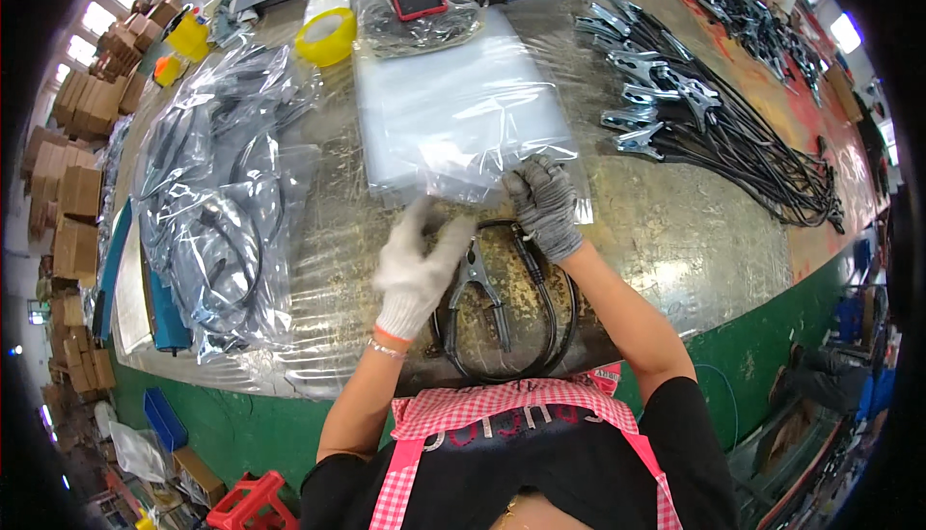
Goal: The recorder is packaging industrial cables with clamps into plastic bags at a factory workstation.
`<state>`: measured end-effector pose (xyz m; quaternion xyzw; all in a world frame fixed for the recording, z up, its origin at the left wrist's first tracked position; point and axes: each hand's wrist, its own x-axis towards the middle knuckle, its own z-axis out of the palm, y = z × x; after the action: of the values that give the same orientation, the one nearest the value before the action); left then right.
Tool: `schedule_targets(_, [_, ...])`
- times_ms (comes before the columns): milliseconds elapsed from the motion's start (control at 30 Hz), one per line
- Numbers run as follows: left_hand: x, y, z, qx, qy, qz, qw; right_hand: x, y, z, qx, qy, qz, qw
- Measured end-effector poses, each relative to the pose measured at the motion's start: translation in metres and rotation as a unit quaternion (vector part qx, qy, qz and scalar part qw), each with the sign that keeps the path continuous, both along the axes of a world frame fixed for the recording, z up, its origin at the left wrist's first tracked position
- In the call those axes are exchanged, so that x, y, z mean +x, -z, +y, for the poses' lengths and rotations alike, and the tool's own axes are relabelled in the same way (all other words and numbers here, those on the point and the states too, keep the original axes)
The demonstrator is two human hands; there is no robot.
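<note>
One coiled black cable with a clamp (479, 284) lies on the table (675, 231) just before the person, ready for bagging. Right hand (546, 207), at one o'clock, pinches the near edge of the clear bag stack (453, 106). Left hand (417, 265) hovers open and blurred beside the clamp, holding nothing. Filled bags (217, 202) crowd nine o'clock; bare tabletop lies at three.

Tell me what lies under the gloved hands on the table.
Under the left hand and right hand lies a coiled black cable with a metal clamp. The hands cover the clamp's jaws and part of the coil.
</note>
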<state>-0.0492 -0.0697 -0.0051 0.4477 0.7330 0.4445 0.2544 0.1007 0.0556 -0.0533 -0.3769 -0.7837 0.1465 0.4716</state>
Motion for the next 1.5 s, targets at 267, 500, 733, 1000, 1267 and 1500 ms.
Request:
schedule_targets(267, [0.006,0.005,0.016,0.035,-0.076,-0.254,0.964,-0.006,-0.041,-0.026,0.064,-0.087,-0.202,0.973])
schedule_targets(500, [-0.015,0.016,-0.020,0.018,-0.150,-0.091,0.984,0.002,-0.039,0.013,0.026,-0.004,-0.089,0.996])
schedule_targets(733, [-0.015,-0.004,-0.022,0.041,-0.135,-0.172,0.975,-0.022,-0.041,-0.040,0.061,-0.154,-0.240,0.957])
schedule_targets(1000, [-0.010,0.006,-0.047,0.047,-0.156,-0.137,0.977,-0.018,-0.048,-0.027,-0.118,-0.134,-0.121,0.976])
schedule_targets(1267, [-0.038,-0.034,-0.001,0.132,0.000,0.546,0.827,-0.017,-0.070,-0.055,-0.002,-0.186,-0.271,0.945])
schedule_targets(1500, [-0.071,-0.008,-0.014,0.074,-0.090,-0.307,0.945,0.058,-0.037,0.012,-0.040,0.128,-0.127,0.983])
